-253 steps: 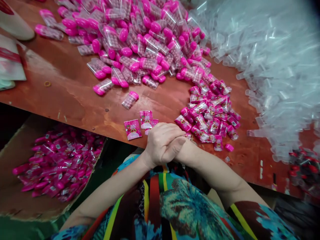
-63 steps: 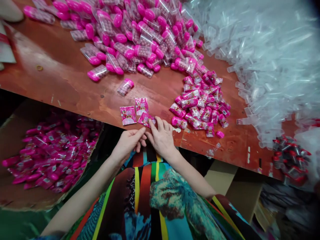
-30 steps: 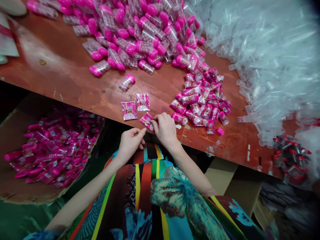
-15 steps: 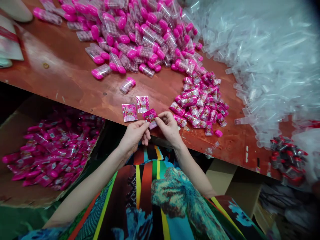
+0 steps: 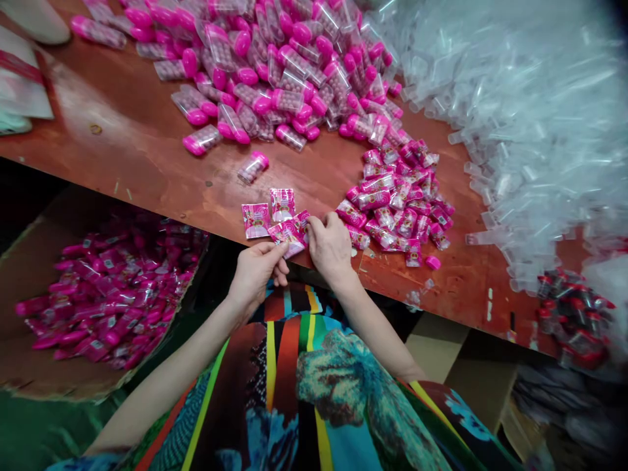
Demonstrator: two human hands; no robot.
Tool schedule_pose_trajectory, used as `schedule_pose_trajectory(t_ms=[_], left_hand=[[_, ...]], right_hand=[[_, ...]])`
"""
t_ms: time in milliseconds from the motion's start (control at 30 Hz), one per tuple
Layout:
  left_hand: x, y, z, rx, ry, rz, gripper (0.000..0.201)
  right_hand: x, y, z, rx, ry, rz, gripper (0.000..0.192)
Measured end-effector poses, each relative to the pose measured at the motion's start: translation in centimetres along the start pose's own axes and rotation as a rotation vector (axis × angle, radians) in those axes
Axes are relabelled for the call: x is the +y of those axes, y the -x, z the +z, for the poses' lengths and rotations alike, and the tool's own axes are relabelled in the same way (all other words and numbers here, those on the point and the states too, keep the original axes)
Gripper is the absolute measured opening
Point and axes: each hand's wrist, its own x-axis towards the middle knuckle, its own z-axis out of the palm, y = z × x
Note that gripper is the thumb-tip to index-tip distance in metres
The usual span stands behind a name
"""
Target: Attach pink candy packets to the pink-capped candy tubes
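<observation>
Both hands pinch one small pink printed sleeve [image 5: 289, 234] at the near edge of the reddish-brown table [image 5: 137, 163]. My left hand [image 5: 255, 271] grips its lower left end from below the edge. My right hand [image 5: 331, 247] grips its right end. Two more flat pink sleeves [image 5: 267, 212] lie just beyond on the table. A single clear candy tube with a pink cap [image 5: 252, 167] lies a little farther away.
A big heap of pink-capped candy tubes [image 5: 275, 72] covers the far side. Wrapped pink tubes [image 5: 400, 196] are piled right of my hands. Clear empty tubes [image 5: 530, 118] fill the right. A cardboard box of wrapped tubes [image 5: 108, 294] sits below left.
My clasped hands came apart; my right hand picked a pink sleeve off the table edge, and my left hand rose to take its other end. Both hold it now.
</observation>
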Motion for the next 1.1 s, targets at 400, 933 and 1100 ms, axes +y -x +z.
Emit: schedule_pose_trajectory(t_ms=[400,933,1100], left_hand=[[0.1,-0.7,0.5,-0.007,0.07,0.01,0.036],[1.3,-1.1,0.4,0.019,0.05,0.128,0.038],[3.5,-2.1,0.6,0.004,0.094,0.18,0.042]], right_hand=[[-0.4,0.7,0.5,-0.051,-0.857,0.195,0.027],[-2.7,-0.1,-0.4,-0.093,-0.979,0.18,0.026],[-3.9,-2.1,-0.3,0.02,-0.957,0.081,0.017]])
